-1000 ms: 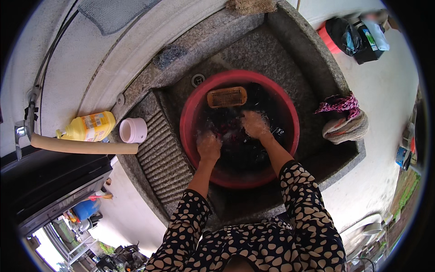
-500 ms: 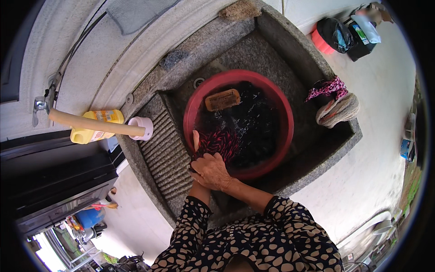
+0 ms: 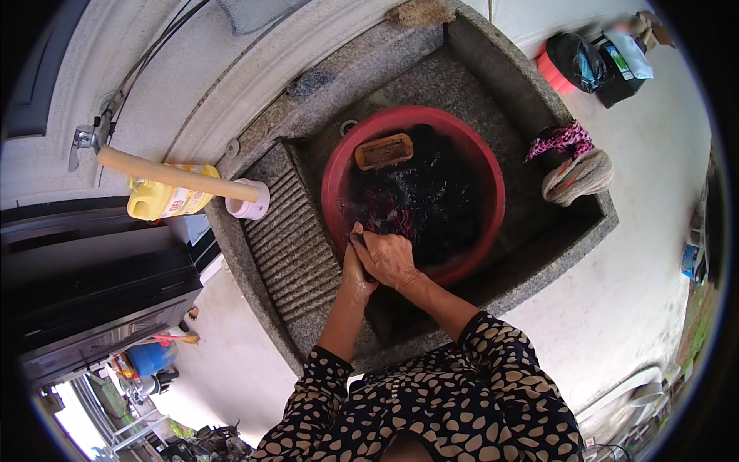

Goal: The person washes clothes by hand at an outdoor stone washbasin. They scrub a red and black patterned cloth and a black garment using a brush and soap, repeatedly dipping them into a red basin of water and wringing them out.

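A red plastic basin [image 3: 499,202] of dark water stands in the stone sink. Over its near left rim, my left hand [image 3: 355,268] and my right hand [image 3: 391,259] are pressed together. A bit of dark wet cloth [image 3: 359,240] shows between them, and most of it is hidden by the fingers. Just beyond my hands, a red-and-black patterned cloth [image 3: 391,214] lies in the water. Toward the basin's far left side rests a brown, oblong scrubbing brush [image 3: 384,152].
The stone sink [image 3: 531,289] has a ribbed washboard [image 3: 289,246] on its left. A pink cup [image 3: 248,202], a yellow jug [image 3: 165,202] and a tap hose [image 3: 173,175] are beside it. Pink patterned cloth [image 3: 566,141] and a beige cloth [image 3: 577,179] hang over the right wall.
My hands have lifted and closed together near the basin's rim. The patterned cloth, bunched at my left hand before, now lies lower in the water. The view has shifted slightly.
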A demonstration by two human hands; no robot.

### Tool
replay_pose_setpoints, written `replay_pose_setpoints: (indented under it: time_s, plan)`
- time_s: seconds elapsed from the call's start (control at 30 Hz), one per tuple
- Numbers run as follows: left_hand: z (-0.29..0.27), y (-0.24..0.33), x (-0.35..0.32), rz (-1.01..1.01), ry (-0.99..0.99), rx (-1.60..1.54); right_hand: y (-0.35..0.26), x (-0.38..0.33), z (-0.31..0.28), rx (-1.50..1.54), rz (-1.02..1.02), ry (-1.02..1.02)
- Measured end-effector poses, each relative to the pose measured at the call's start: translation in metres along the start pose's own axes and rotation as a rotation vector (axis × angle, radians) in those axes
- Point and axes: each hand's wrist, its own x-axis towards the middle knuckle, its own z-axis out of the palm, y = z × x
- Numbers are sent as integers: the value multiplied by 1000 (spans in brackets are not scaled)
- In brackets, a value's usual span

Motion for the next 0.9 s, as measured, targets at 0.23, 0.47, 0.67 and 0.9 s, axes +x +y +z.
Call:
replay_pose_setpoints:
  time_s: [0.23, 0.47, 0.67, 0.9]
  plan:
    - [32, 70, -17, 328, 270, 550, 94, 58, -132, 44, 612, 55]
    - [16, 26, 92, 859, 516, 1055, 126, 60, -57, -487, 253, 207]
    - [-38, -3, 139, 520, 641, 1582, 158, 57, 0, -452, 369, -167]
    - [-3, 17, 112, 209, 706, 1647, 128, 102, -106, 947, 687, 13]
